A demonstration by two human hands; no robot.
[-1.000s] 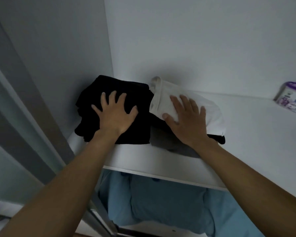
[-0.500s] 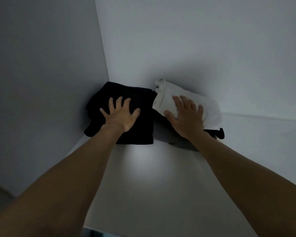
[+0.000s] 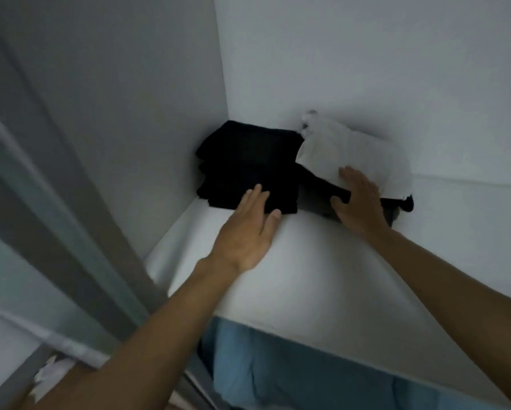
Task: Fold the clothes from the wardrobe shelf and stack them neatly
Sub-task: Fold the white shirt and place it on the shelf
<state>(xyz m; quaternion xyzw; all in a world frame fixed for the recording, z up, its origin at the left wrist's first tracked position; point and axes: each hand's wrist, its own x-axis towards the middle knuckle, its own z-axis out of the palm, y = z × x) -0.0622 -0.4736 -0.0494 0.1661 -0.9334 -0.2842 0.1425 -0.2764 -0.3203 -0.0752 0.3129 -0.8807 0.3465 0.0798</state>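
Reaching onto the wardrobe shelf (image 3: 307,261), both hands lie open and grip nothing. The left hand (image 3: 248,232) is flat, fingers straight and close together. Its fingertips rest on the front edge of the black stack (image 3: 248,161) and its palm is over bare shelf. The right hand (image 3: 357,205) is also flat. Its fingers lie nearly straight on the near edge of the white garment (image 3: 346,152), and its thumb spreads against the dark garment (image 3: 316,187) beneath. The black stack, several folded layers deep, sits in the rear left corner of the shelf, where the side wall (image 3: 130,113) meets the back wall (image 3: 366,54). The white garment lies just to its right, touching it, loosely folded and tilted over the dark garment, whose end shows past the white one on the right. Motion blur softens both piles, so individual items within them cannot be distinguished. Below the shelf's front lip hangs blue fabric (image 3: 278,365). A grey door frame (image 3: 56,217) crosses the left of the view diagonally.
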